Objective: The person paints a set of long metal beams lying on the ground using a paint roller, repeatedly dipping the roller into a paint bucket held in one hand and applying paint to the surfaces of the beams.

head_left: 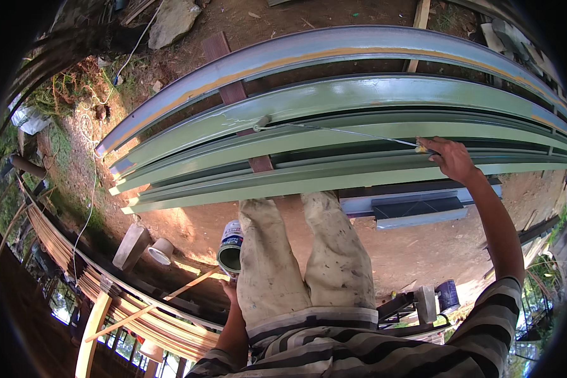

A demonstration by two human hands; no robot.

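Note:
My right hand (452,159) is closed round the grip of a long-handled paint roller (340,130). Its thin rod runs leftward over the steel beams, and the small roller head lies at the lower edge of a green-painted beam (353,94). Wet, shiny green covers much of that beam's face, with uneven streaks near the roller. Low beside my left leg, my left hand (229,289) holds a paint can (231,242), tilted so that its dark green inside shows. Most of the left fingers are hidden by the can.
Beyond lies a grey-blue beam (334,45) with an orange-brown stripe; nearer beams (359,148) are green. Reddish-brown crosspieces (233,92) support them. A short blue-grey steel piece (422,211) lies by my right leg. At left are a white bucket (161,251), a concrete block (131,246) and stacked timber strips (170,327).

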